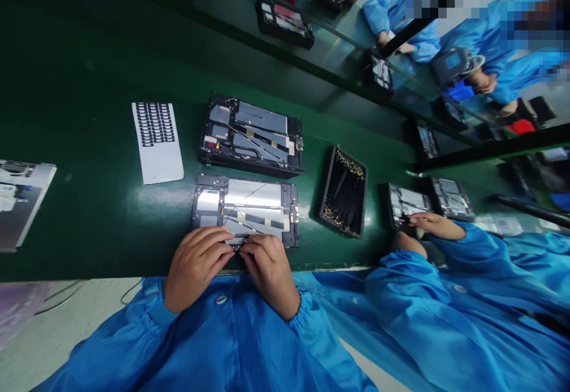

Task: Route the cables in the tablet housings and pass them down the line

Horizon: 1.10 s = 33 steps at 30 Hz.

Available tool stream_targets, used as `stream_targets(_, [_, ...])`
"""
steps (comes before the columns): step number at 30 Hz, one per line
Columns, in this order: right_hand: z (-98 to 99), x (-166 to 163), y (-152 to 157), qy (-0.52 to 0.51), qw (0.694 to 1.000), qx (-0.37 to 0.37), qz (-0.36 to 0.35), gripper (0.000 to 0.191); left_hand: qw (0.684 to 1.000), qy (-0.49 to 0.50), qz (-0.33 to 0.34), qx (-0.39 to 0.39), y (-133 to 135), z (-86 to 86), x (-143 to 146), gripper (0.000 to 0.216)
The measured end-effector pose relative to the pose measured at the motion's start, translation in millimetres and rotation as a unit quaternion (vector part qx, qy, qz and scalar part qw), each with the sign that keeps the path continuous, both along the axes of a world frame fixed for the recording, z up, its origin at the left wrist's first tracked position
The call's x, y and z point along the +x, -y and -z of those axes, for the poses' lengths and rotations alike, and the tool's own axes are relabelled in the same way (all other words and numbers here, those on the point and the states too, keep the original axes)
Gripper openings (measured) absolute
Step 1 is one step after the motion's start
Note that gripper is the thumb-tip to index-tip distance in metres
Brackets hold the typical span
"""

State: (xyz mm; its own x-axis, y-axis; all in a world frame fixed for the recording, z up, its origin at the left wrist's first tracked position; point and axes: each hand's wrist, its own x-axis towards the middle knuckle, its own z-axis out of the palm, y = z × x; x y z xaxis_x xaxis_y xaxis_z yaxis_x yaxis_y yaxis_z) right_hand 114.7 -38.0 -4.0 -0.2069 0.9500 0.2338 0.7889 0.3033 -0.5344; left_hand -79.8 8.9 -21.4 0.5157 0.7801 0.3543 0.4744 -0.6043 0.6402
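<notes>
Seemingly, the device (252, 193) lies against the right grip (269, 264).

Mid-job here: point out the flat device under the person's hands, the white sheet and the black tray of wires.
Flat device (253, 191): head view, on its silver panel.
White sheet (162, 163): head view, bare lower part.
Black tray (326, 184): head view, left wall.

No readable text, no legible numbers

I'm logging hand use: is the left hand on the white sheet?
No, the left hand is at the closer device, apart from the white sheet.
</notes>
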Motion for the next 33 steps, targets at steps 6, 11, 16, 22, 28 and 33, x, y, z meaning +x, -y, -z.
stream_targets(6, [-1.3, -1.2, 0.8, -0.006, 1.000, -0.003, 0.001, 0.012, 1.000, -0.009, 0.000, -0.001, 0.0, -1.0, 0.0, 0.009])
stream_targets(11, [-1.2, -1.3, 0.8, -0.008, 1.000, -0.006, 0.000, 0.012, 1.000, -0.014, 0.001, -0.004, -0.1, -1.0, 0.1, 0.009])
stream_targets(16, [-0.7, -2.5, 1.5, -0.007, 1.000, -0.005, 0.003, 0.015, 1.000, -0.016, 0.002, -0.003, -0.7, -2.4, 0.8, 0.010])
stream_targets(22, [5.4, -3.2, 5.5, 0.009, 1.000, 0.013, 0.004, 0.020, 1.000, -0.023, 0.006, 0.005, -1.8, -3.1, 1.5, 0.010])
stream_targets(28, [21.9, 3.7, 16.5, 0.003, 0.995, 0.093, -0.021, 0.045, 1.000, -0.019, 0.019, 0.009, -0.7, 1.9, -3.7, 0.013])
stream_targets(33, [22.3, 1.3, 19.8, 0.041, 0.991, 0.123, -0.023, 0.055, 1.000, 0.013, 0.009, 0.003, -0.2, 5.4, -7.1, 0.012])
